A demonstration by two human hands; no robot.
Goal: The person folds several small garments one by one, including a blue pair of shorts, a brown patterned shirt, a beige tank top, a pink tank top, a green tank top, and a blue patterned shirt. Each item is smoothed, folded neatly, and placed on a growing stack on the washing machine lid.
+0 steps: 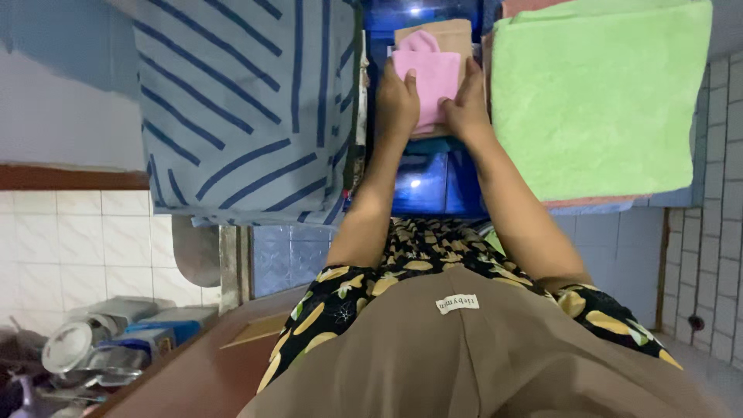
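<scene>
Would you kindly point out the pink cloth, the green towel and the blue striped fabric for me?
pink cloth [429, 77], head view, on its flat middle between the hands.
green towel [596, 101], head view, on the centre of its top face.
blue striped fabric [240, 108], head view, on its middle.
</scene>
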